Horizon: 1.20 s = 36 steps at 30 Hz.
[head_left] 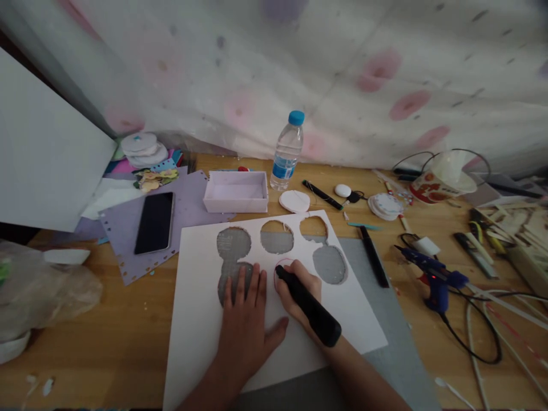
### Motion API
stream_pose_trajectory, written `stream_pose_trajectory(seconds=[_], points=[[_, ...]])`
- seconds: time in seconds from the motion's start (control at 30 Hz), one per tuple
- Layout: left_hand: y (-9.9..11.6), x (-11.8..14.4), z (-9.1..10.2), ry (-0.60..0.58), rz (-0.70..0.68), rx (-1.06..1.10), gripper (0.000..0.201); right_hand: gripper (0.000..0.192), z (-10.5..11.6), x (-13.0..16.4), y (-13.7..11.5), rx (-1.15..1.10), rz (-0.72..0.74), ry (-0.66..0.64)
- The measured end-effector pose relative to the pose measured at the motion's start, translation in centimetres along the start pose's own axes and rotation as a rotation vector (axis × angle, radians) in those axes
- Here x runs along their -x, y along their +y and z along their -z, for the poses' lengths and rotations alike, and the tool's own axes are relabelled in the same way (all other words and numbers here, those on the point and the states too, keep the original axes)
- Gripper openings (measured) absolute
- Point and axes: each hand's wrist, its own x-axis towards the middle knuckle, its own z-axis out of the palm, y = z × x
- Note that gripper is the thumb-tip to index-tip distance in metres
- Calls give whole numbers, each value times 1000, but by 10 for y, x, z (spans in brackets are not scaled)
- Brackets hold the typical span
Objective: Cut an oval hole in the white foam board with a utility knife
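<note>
A white board (197, 331) lies in front of me on a grey mat (398, 348), with several rough-edged round holes cut through it. My left hand (246, 314) is spread flat on the board, its fingertips reaching over the lower left hole. In my right hand (302, 285) is a thick black pen-shaped tool (314, 314), its front end down at a thin reddish curved line on the board. The fingers hide part of that line, and the tool's very tip cannot be made out.
Behind the board stand a white open box (235, 200) and a water bottle (286, 157); a white disc (294, 201) lies beside them. At left, a phone (154, 222) rests on purple paper (122, 251). A blue glue gun (436, 279) with cables and a black stick (374, 257) lie at right.
</note>
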Motion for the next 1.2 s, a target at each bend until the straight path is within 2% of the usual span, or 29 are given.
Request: stream_pose_trajectory(seconds=[0.1, 0.3, 0.77, 1.03, 1.2], points=[[0, 0, 1, 7, -4, -1, 84, 10, 5, 2, 0, -57, -22, 23], [0, 1, 1, 13, -4, 0, 83, 6, 9, -1, 5, -54, -140, 195], [-2, 0, -2, 62, -28, -15, 81, 12, -2, -5, 4, 55, -179, 172], [-2, -1, -3, 66, -36, -7, 79, 10, -10, -5, 3, 206, -124, 134], [-2, -1, -3, 57, -31, 0, 78, 11, -13, -2, 3, 153, -94, 115]])
